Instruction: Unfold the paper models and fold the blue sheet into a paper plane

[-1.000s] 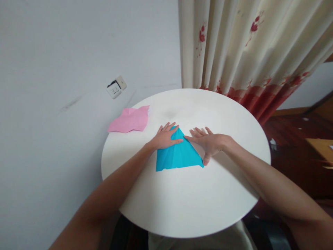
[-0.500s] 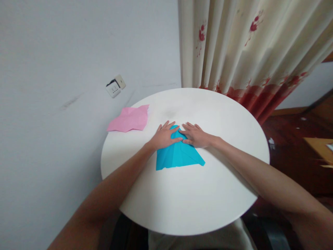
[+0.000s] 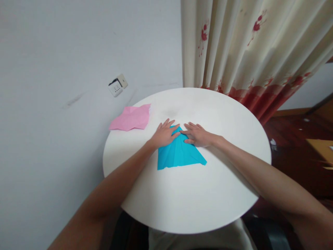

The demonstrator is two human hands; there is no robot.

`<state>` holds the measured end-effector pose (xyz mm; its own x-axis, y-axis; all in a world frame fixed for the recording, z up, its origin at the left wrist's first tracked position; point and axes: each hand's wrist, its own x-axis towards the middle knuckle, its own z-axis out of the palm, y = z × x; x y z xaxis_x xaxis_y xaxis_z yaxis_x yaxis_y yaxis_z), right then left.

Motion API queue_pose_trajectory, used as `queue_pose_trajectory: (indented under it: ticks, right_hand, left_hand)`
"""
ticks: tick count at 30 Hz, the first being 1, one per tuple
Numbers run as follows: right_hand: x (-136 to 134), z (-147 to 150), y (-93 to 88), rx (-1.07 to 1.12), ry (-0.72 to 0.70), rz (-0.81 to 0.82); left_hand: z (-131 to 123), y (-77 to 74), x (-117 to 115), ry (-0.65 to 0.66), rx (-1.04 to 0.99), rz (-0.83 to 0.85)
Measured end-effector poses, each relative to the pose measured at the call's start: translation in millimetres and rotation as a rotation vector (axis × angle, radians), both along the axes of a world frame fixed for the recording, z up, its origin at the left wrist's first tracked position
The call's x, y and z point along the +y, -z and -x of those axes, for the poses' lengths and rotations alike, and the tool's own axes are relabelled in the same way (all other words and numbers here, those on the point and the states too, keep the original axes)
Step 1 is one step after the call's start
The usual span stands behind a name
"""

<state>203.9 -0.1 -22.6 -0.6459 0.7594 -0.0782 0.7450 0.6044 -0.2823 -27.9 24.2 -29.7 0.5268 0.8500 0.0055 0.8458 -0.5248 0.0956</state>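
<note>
A blue sheet of paper, creased and folded narrower toward its far end, lies flat on the white round table. Its near edge looks ragged. My left hand rests over the paper's upper left side, fingers spread and palm down. On the upper right edge lies my right hand, its fingers also spread, with thumb and index finger touching the paper. Both hands cover parts of the side edges. Neither one grips anything.
A crumpled pink sheet of paper lies at the table's far left, near the wall with its power socket. A cream and red curtain hangs behind the table. Wooden furniture stands on the dark floor at right.
My left thumb has shifted up the paper, away from me. The right hand has slid slightly outward and its fingers have shifted a little. The blue paper stays in place.
</note>
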Motion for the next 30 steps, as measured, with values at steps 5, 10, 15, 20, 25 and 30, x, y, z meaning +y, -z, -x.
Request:
queue_pose_trajectory:
  ticks: [5, 10, 15, 20, 25, 30]
  right_hand:
    - [0, 0, 0.6, 0.006, 0.009, 0.01]
    - [0, 0, 1.9, 0.014, 0.016, 0.011]
    - [-2, 1, -0.1, 0.017, 0.023, 0.016]
    - [-2, 1, -0.2, 0.017, 0.029, 0.023]
    - [-3, 1, -0.4, 0.022, 0.039, 0.024]
    - [-4, 2, -2.0, 0.013, 0.05, 0.035]
  left_hand:
    - [-1, 4.6, 3, -0.038, -0.027, 0.048]
    - [-1, 5.1, 2, -0.062, -0.043, 0.028]
    - [-1, -4.7, -1, 0.008, -0.045, -0.032]
    - [0, -8.4, -4, 0.053, -0.03, 0.045]
    - [1, -2.6, -1, 0.008, -0.039, 0.086]
    - [1, 1.9, 2, 0.032, -0.06, 0.12]
